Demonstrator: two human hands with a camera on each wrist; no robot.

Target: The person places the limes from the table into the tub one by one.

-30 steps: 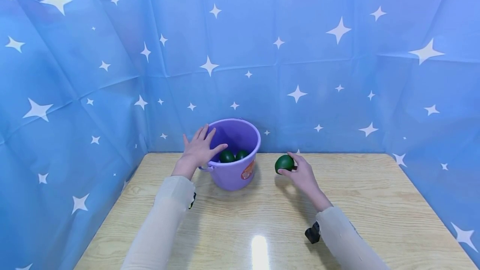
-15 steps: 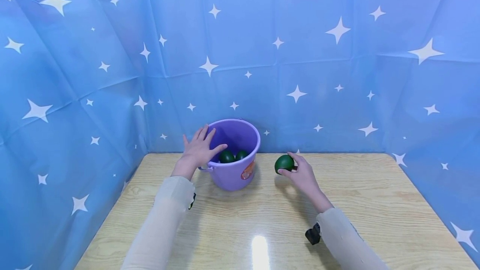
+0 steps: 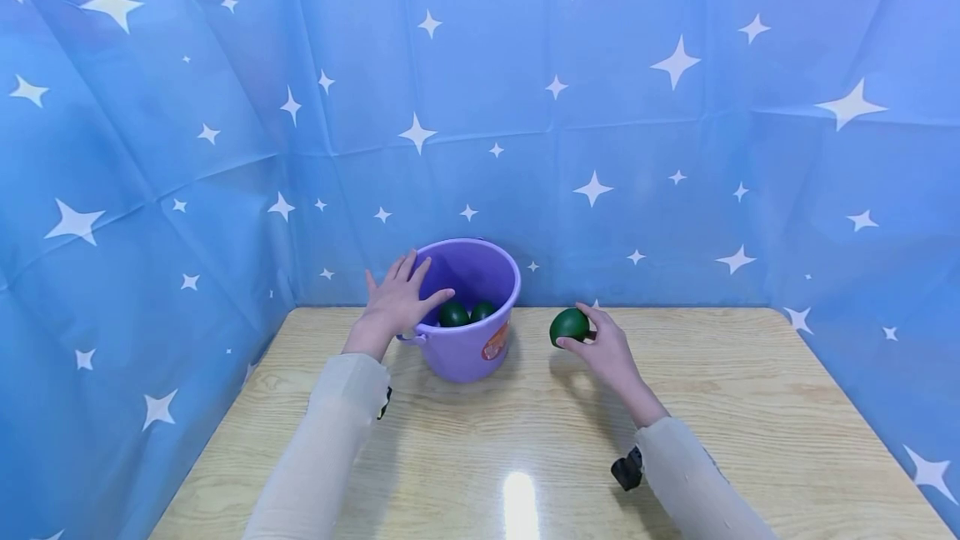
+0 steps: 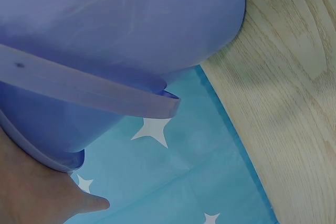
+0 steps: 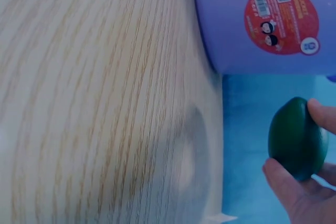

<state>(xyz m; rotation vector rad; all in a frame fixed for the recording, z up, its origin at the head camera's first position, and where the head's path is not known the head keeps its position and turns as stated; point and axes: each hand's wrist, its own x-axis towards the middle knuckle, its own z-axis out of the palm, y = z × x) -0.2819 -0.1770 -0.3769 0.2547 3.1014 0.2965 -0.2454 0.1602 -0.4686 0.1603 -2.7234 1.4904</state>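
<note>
A purple bucket [image 3: 456,357] stands near the back of the table, tilted a little toward the head camera. My left hand [image 3: 393,305] rests on its left rim with the fingers spread and straight. Two dark green fruits [image 3: 453,313] lie inside. To the right of the bucket, my right hand [image 3: 613,352] pinches another glossy dark green oval fruit [image 5: 297,139] between thumb and fingers. The fruit is held above the tabletop, its shadow falling below. In the left wrist view the bucket's handle [image 4: 89,87] crosses its side, and only part of my left hand shows.
The pale wood table [image 3: 480,440] has a blue star-patterned curtain [image 3: 637,107] behind it and at both sides. A round red sticker [image 5: 282,19] is on the bucket's side. A black device [image 3: 627,468] is worn at my right wrist.
</note>
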